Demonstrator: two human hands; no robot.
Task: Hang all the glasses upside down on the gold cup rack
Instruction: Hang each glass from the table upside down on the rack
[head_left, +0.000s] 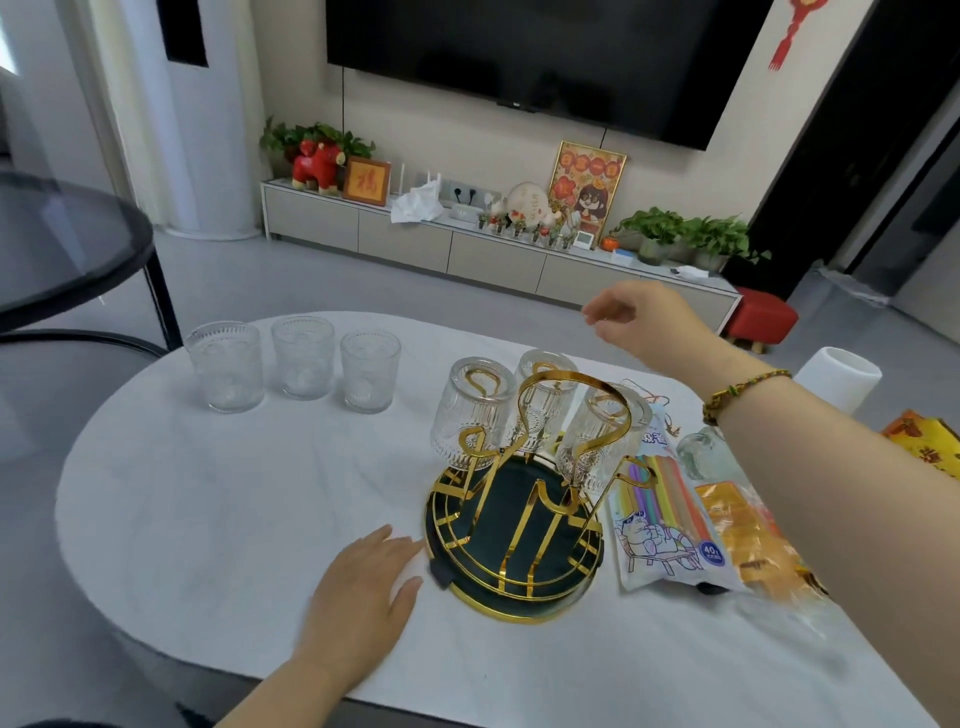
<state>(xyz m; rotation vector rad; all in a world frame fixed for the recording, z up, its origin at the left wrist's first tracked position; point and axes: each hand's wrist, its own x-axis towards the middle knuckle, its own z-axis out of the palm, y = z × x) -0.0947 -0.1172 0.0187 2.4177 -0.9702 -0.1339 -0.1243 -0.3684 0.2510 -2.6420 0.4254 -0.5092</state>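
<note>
Three glasses (300, 366) stand right way up in a row at the left of the white table (208, 519), well apart from the rack. Her left hand (363, 587) lies flat and open, holding nothing, fingertips just beside the gold cup rack (514, 519). Three more glasses (470, 413) already hang upside down there. Her right hand (639, 322) floats above, loosely curled and empty. About half is done.

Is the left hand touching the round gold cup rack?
Cannot tell. In the head view, the left hand lies flat on the table, fingertips right at the rack's rim.
</note>
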